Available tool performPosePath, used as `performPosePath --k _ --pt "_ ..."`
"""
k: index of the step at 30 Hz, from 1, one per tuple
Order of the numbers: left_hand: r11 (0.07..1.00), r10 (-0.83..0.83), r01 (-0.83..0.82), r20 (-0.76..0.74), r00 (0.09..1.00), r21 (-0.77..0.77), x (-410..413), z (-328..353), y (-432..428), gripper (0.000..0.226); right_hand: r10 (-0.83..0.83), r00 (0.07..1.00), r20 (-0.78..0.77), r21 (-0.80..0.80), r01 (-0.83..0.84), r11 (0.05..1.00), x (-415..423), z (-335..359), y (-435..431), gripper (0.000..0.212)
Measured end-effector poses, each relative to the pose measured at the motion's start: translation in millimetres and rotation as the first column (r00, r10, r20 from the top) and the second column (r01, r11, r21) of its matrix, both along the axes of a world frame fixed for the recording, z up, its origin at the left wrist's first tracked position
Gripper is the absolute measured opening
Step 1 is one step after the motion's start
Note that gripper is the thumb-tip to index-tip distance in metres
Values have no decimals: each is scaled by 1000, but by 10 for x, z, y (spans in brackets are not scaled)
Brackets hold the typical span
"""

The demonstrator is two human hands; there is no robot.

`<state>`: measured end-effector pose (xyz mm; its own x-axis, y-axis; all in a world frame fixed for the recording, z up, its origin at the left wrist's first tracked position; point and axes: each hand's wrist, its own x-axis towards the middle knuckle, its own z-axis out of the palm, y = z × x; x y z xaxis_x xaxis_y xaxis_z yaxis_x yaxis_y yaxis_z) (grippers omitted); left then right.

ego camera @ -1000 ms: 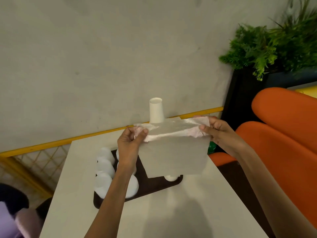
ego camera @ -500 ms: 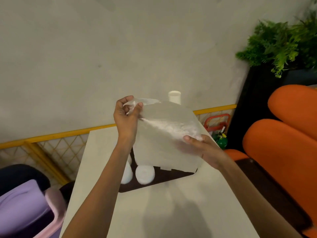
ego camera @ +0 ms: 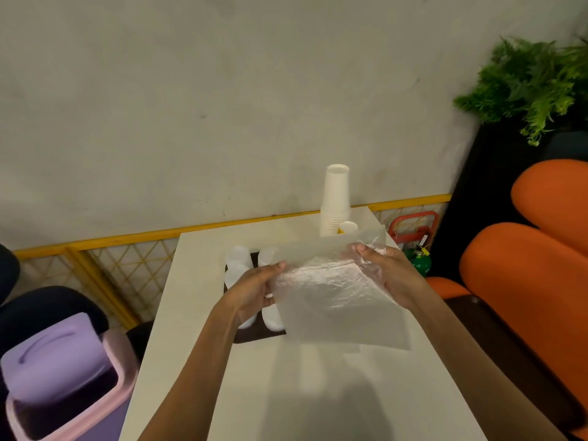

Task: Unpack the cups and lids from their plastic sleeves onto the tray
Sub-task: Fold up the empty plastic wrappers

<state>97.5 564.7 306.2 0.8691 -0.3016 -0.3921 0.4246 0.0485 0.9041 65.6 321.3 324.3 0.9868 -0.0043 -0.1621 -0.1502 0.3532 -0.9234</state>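
Clear plastic is all that's in play right now. The plastic sleeve [ego camera: 337,297] is hanging flat and see-through above the counter [ego camera: 318,393], and it looks empty to me, no cups or lids showing through it.

The left hand [ego camera: 251,291] is gripping the sleeve's left edge, thumb on top and fingers curled under. The right hand [ego camera: 391,275] is pinching the upper right corner, thumb over the crinkled bit and the rest of the fingers tucked behind the film.

The dark tray [ego camera: 257,336] is sitting right under the sleeve with white pieces [ego camera: 236,261] lined up on it. I'm guessing lids, but they're too blurry to call. A tall stack of paper cups [ego camera: 335,202] is standing at the far end. Its base is hidden behind the plastic, so I can't tell whether it's on the tray or just beside it.

My read is that the unpacking itself is about finished and this is the get-rid-of-the-wrapper part. If I were doing it, I'd be bringing both hands together to bunch the film small, and keeping it low and well short of that tall stack, since a floppy sheet brushing it could tip it over. A purple bin [ego camera: 60,374] is sitting off to the left below the counter, which seems the obvious place for it.
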Motion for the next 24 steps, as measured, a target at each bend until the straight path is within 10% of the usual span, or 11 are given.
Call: performPosePath --k 12,16,24 --pt "999 2 -6 98 995 43 -41 57 19 20 57 991 -125 -132 -73 989 -130 -58 -160 21" --pt "991 74 -91 164 984 99 -45 63 64 18 184 957 -225 -151 -221 964 -226 -207 -183 56" --pt "979 91 -141 302 949 149 -27 147 158 15 13 980 -201 -244 -62 968 -80 -215 -134 46"
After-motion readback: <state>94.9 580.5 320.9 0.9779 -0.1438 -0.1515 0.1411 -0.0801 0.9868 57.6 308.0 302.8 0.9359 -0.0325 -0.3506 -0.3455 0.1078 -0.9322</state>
